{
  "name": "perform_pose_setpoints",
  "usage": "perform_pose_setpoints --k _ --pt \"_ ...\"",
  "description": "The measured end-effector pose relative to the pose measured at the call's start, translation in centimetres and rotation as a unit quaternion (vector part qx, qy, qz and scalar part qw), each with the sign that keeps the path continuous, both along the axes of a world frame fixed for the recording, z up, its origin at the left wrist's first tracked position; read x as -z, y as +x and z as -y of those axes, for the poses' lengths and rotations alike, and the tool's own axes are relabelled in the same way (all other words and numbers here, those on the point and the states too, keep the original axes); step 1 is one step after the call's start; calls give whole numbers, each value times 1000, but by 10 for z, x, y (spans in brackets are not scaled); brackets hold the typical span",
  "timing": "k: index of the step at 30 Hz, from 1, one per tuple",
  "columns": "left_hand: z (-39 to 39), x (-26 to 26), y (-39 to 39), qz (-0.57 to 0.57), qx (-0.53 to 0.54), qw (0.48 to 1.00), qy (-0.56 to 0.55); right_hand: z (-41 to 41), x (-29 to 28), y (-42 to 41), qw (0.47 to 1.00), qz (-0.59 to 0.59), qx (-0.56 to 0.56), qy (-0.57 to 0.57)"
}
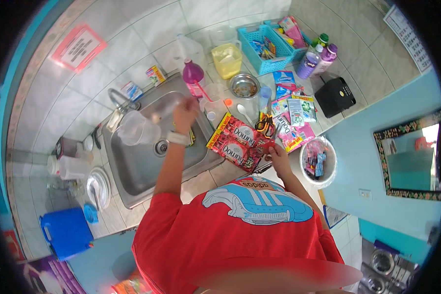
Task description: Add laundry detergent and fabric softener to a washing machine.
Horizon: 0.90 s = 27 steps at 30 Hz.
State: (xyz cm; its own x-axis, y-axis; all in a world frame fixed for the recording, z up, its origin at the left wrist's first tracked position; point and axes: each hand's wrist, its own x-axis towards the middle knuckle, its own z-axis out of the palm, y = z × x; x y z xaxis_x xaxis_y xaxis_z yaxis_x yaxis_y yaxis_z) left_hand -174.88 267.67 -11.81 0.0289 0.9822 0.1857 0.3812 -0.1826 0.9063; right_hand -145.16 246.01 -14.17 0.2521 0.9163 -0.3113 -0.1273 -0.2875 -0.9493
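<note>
My left hand [186, 112], a band on its wrist, is over the right side of the steel sink [139, 183]. It is blurred, close to a purple bottle [193, 75] and a clear plastic cup [214, 93]; whether it holds anything is unclear. My right hand [279, 158] pinches a small red item [270, 144] at the right end of red Downy sachets [239, 141]. A grey metal blade [278, 130] shows just beyond; I cannot tell if it joins the red item. Black-and-orange scissors [265, 125] lie on the sachets.
A clear plastic container [137, 128] sits in the sink under the faucet [121, 101]. Pink sachets [284, 126], a steel bowl [244, 85], a white spoon [244, 113] and blue baskets [266, 65] crowd the counter. A lined white bin [332, 172] stands at the right.
</note>
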Motion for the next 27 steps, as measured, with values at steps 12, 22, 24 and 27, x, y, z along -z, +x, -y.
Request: perform_pose_setpoints --k 12,22,24,27 --pt "-141 85 -14 6 173 985 19 56 -31 40 974 45 211 -62" --pt "-131 80 0 152 48 986 51 36 -59 33 980 -38 196 -28" --pt "-123 80 -13 188 10 979 79 32 -65 26 972 -79 221 -14" --pt "-105 91 -35 88 -143 977 132 42 -54 33 971 -106 214 -9"
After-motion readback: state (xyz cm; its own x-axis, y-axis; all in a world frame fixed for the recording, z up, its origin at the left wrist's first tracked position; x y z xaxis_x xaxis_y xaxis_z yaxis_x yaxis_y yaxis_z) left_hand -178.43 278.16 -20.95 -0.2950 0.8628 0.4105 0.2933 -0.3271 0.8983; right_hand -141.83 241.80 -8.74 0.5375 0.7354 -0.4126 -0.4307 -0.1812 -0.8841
